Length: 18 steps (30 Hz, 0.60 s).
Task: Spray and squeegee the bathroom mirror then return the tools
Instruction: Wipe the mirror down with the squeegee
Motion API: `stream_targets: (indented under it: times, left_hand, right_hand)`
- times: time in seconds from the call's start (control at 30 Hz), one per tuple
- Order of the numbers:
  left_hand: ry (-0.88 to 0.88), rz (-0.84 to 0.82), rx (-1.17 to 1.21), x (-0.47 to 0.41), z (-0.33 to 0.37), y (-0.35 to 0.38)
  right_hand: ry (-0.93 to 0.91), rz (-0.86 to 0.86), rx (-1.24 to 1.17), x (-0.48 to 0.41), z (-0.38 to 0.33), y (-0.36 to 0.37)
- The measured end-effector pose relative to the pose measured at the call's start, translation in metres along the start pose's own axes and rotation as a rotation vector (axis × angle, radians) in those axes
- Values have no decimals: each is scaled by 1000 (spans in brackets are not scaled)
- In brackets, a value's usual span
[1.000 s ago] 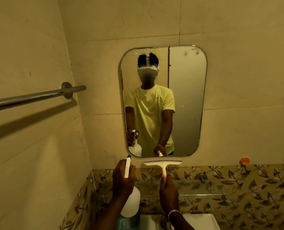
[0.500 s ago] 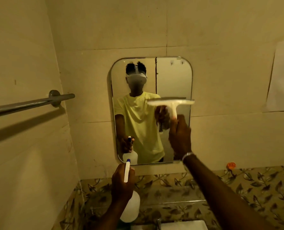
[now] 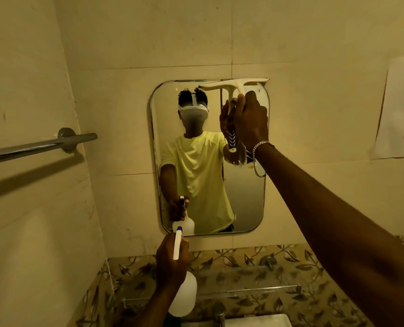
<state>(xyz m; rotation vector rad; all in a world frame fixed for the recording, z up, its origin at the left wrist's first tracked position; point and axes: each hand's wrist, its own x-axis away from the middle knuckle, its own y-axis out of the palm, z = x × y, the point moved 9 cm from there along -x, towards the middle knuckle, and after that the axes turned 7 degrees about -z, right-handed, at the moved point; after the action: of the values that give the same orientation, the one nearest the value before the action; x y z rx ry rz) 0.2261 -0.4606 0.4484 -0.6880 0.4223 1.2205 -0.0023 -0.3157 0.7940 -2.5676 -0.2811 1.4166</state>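
Observation:
A rounded rectangular mirror (image 3: 243,197) hangs on the tiled wall ahead. My right hand (image 3: 251,119) is raised and grips the handle of a white squeegee (image 3: 234,85), whose blade lies along the mirror's top right edge. Below the mirror, my left hand (image 3: 171,263) holds a white spray bottle (image 3: 184,296) with a blue-tipped nozzle pointing up. The mirror reflects a person in a yellow shirt holding both tools.
A metal towel bar (image 3: 38,146) juts from the left wall at chest height. A glass shelf (image 3: 255,290) runs under the mirror against leaf-patterned tiles. A tap (image 3: 268,260) sits on the wall, a basin edge (image 3: 260,320) at the bottom. A paper drawing (image 3: 401,109) hangs at right.
My right hand has lifted the squeegee from below the mirror up to its top edge. The left hand has kept the spray bottle low. The view tilted upward.

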Motion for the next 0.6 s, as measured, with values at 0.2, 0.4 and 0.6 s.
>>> stream_targets:
  times: [0.2, 0.4, 0.6]
  left_hand:
    - [20, -15, -57, -2, -11, -1]
    - [19, -42, -55, 1, -18, 2]
    - [23, -34, -37, 4, -14, 1]
  right_hand:
    - [-21, -25, -32, 62, 39, 19]
    - [45, -70, 9, 173, 102, 53]
    - [204, -191, 51, 276, 158, 82]
